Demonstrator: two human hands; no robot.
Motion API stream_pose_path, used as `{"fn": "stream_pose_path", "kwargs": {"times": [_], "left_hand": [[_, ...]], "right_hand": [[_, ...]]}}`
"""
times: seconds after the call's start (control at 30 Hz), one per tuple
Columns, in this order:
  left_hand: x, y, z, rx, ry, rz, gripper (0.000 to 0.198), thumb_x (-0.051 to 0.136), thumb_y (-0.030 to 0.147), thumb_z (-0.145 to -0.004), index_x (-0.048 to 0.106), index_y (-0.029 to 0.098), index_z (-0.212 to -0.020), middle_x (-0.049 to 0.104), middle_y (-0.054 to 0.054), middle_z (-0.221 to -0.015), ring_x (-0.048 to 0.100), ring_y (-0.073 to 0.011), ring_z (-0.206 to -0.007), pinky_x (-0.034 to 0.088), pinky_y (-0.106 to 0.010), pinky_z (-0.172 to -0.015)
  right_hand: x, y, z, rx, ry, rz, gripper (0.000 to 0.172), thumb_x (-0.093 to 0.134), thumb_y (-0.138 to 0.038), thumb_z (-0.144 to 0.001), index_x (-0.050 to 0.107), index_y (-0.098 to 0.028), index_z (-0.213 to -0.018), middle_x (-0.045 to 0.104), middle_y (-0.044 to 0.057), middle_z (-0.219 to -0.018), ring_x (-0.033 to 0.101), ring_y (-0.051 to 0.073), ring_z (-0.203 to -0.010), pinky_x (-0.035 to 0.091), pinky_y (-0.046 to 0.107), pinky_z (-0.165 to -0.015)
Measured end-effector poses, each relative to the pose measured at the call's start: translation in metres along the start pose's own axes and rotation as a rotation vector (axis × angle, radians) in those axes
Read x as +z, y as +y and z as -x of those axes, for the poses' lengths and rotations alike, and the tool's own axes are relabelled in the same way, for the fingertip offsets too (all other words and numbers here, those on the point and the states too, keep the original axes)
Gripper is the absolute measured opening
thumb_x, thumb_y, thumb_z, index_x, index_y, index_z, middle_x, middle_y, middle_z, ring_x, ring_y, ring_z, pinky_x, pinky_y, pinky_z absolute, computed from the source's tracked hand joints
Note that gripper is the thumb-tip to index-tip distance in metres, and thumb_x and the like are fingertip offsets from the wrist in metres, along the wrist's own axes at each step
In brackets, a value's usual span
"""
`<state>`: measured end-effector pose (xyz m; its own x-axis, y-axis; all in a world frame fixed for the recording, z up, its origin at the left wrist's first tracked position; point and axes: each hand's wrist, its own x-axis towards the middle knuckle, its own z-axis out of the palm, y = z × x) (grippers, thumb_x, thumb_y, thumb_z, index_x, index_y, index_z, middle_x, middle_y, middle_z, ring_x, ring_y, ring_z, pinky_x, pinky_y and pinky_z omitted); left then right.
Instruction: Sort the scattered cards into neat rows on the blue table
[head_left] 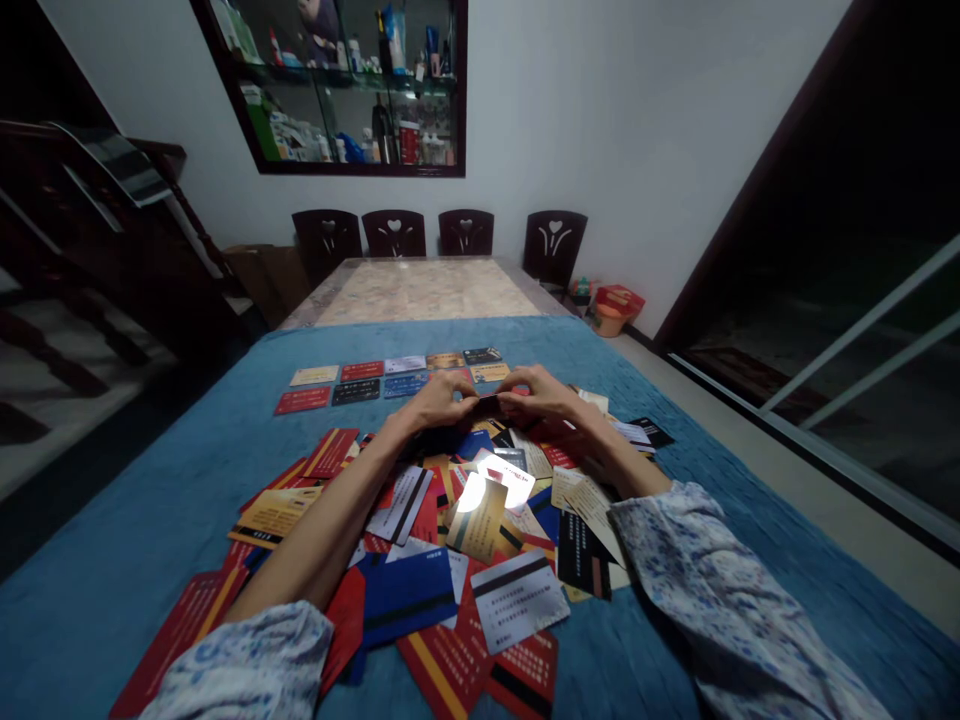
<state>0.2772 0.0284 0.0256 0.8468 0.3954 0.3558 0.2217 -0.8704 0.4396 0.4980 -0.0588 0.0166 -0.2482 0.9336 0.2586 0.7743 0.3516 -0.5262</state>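
My left hand (441,400) and my right hand (536,393) meet in front of me over a blue cloth (135,520). Both pinch a small dark card (487,404) between their fingertips. Under my forearms lies a loose heap of plastic cards (450,540) in red, blue, yellow, black and white. Beyond my hands, two neat rows of cards (375,382) lie side by side on the cloth. Both my sleeves are pale with a small flower print.
Past the cloth the long table shows a marbled top (424,290), with several dark chairs (394,232) at its far end. A glass-fronted wall cabinet (352,80) hangs above. Stairs (67,300) rise on the left; a glass door frame (862,370) stands on the right.
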Motion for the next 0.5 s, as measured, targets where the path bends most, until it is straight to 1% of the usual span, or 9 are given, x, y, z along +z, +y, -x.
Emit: {"fn": "stream_pose_path", "kwargs": {"times": [0.07,0.17,0.3,0.5], "left_hand": [[-0.001,0.0,0.0,-0.016,0.028,0.006,0.022,0.058,0.017,-0.078,0.079,0.015,-0.078,0.077,-0.004,-0.079,0.067,-0.0165,-0.075,0.049,-0.025,-0.074],[-0.001,-0.001,0.0,-0.032,0.034,0.009,0.022,0.057,0.015,-0.078,0.08,0.016,-0.079,0.078,-0.004,-0.08,0.068,-0.0168,-0.077,0.051,-0.025,-0.075],[0.0,-0.004,-0.001,-0.04,0.04,-0.02,0.024,0.056,0.012,-0.077,0.08,0.015,-0.08,0.078,-0.004,-0.08,0.068,-0.0161,-0.075,0.05,-0.024,-0.074],[0.002,-0.008,-0.001,-0.05,0.051,-0.053,0.026,0.055,0.013,-0.078,0.081,0.015,-0.084,0.079,-0.004,-0.082,0.068,-0.0162,-0.074,0.05,-0.024,-0.072]], "right_hand": [[0.001,0.002,-0.001,-0.018,0.019,0.009,0.027,0.058,-0.037,-0.086,0.076,-0.018,-0.08,0.071,0.005,-0.074,0.061,0.017,-0.071,0.045,0.026,-0.067],[0.002,0.006,-0.002,-0.024,0.031,0.009,0.028,0.057,-0.038,-0.086,0.074,-0.017,-0.078,0.07,0.003,-0.073,0.059,0.016,-0.07,0.043,0.025,-0.066],[0.004,0.012,-0.002,-0.021,0.016,-0.003,0.024,0.057,-0.032,-0.081,0.073,-0.015,-0.077,0.068,0.002,-0.072,0.056,0.014,-0.067,0.04,0.023,-0.063],[0.008,0.011,-0.001,0.056,-0.004,-0.055,0.017,0.056,-0.027,-0.072,0.067,-0.014,-0.067,0.059,-0.001,-0.062,0.049,0.012,-0.061,0.035,0.022,-0.058]]}}
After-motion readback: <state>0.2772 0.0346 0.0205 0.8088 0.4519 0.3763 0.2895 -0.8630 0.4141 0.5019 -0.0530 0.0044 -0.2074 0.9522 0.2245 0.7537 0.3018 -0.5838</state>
